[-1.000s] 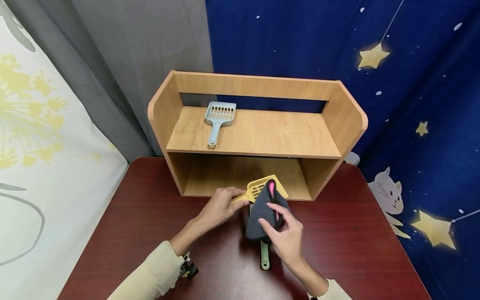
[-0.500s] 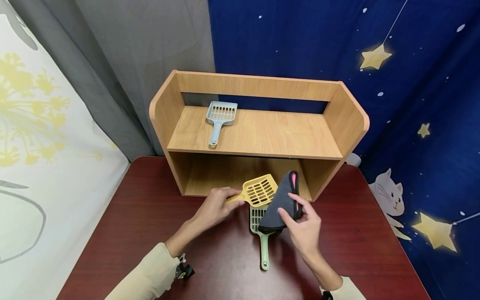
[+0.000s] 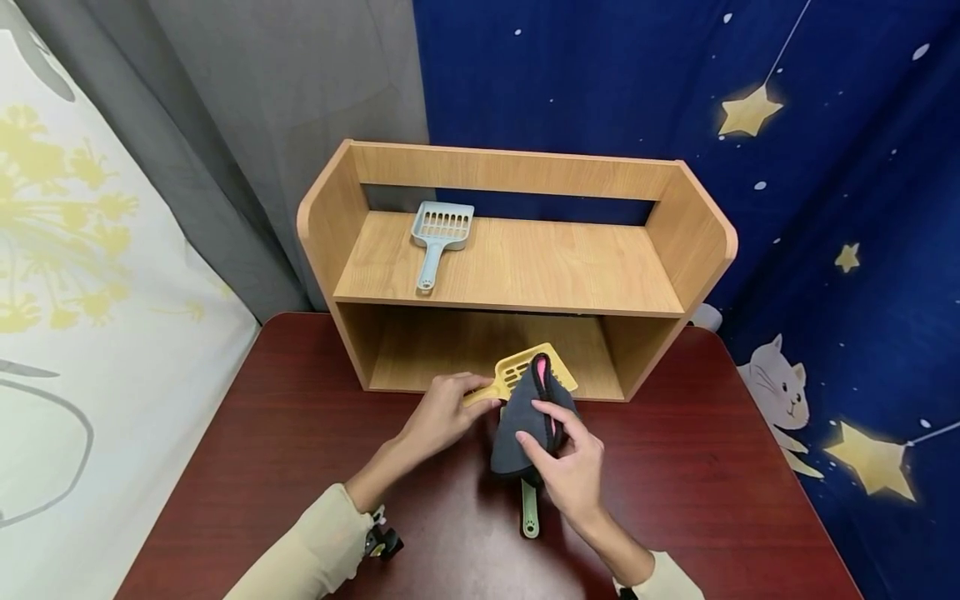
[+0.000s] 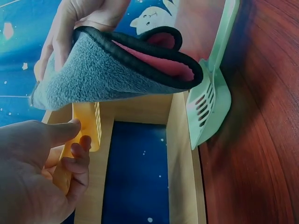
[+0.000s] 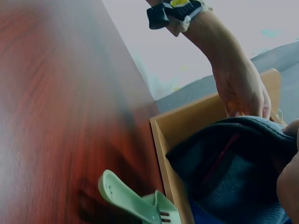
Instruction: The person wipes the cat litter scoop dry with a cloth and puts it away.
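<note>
My left hand (image 3: 442, 414) grips the handle of a yellow slotted litter scoop (image 3: 512, 369), raised in front of the shelf's lower opening. A folded grey cloth (image 3: 517, 442) with black edging and a pink inner side is pinched in my right hand (image 3: 573, 462). The cloth lies across the yellow scoop's head and hides part of it; in the left wrist view the cloth (image 4: 107, 70) covers the scoop (image 4: 86, 123) beyond the fingers. Below them a green litter scoop (image 3: 530, 510) rests on the table, its head mostly covered in the head view but visible in the left wrist view.
A wooden two-tier shelf (image 3: 510, 308) stands at the back of the dark red table (image 3: 300, 467). On its upper board, toward the left, lies a light blue litter scoop (image 3: 438, 237). Curtains (image 3: 570, 83) hang behind and at the sides.
Half a second ago the cloth was farther right, showing the yellow scoop's slots and the green head. My right hand has brought it back left over the yellow scoop, which shifted slightly right.
</note>
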A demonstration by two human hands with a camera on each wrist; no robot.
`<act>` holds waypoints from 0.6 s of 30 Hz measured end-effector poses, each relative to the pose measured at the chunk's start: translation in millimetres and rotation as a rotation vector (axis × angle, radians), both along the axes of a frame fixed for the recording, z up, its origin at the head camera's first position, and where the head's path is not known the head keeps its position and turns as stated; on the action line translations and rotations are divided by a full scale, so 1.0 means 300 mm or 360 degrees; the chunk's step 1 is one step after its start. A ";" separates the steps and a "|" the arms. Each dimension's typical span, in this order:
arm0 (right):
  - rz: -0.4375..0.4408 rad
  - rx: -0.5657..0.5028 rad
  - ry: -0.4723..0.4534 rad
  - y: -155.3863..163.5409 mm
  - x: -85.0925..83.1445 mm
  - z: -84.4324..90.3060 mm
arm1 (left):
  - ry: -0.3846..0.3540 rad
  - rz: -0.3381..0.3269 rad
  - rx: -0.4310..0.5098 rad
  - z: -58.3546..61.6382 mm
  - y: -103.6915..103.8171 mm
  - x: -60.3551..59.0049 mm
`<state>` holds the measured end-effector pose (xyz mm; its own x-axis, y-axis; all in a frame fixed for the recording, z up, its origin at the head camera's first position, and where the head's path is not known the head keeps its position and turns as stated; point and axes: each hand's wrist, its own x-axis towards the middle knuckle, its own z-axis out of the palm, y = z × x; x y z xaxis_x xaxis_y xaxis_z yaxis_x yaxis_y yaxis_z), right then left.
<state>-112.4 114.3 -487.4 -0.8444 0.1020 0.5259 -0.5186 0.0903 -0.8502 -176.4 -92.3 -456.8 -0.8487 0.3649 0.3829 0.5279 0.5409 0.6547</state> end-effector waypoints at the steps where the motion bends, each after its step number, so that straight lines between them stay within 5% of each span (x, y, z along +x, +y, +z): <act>1: -0.0018 0.0000 0.0004 0.008 -0.004 0.000 | -0.0007 0.0000 -0.0002 0.001 -0.002 0.001; 12: -0.0288 -0.0041 -0.0052 0.146 -0.054 0.021 | -0.0011 0.0000 -0.0031 -0.005 -0.033 0.012; 18: -0.0401 0.0034 -0.0206 0.224 -0.077 0.040 | -0.0028 0.0062 -0.0048 -0.027 -0.051 0.017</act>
